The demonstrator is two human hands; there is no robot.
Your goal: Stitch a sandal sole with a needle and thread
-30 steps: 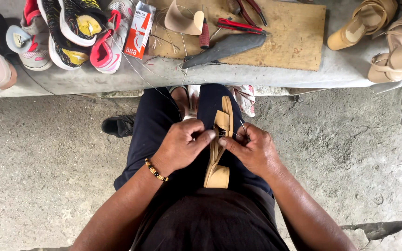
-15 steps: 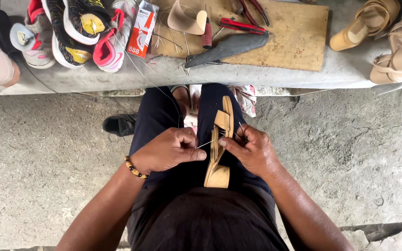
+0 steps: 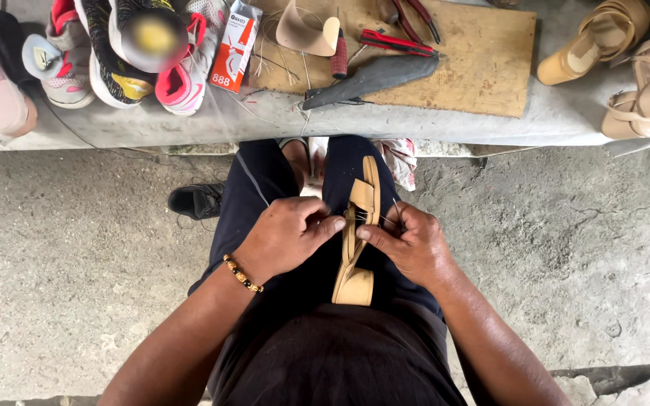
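A tan heeled sandal (image 3: pixel 356 248) stands on edge on my lap, heel toward me, between my dark trouser legs. My left hand (image 3: pixel 287 237), with a beaded bracelet at the wrist, pinches at the sandal's strap from the left. My right hand (image 3: pixel 408 244) presses its thumb and fingers against the sandal's right side. Thin thread (image 3: pixel 374 218) runs across the strap between the two hands. Whether a needle is in my fingers cannot be made out.
A low bench (image 3: pixel 189 124) ahead holds several sneakers (image 3: pixel 129 45), a small carton (image 3: pixel 233 45), a wooden board (image 3: pixel 460 53) with red-handled tools (image 3: pixel 396 41) and a dark blade (image 3: pixel 374 79). More tan sandals (image 3: pixel 626 53) lie at the right. A black shoe (image 3: pixel 197 199) sits on the concrete floor.
My left hand drew out to the left with the thread half a second ago, then came back against the strap. My right hand stayed on the sandal.
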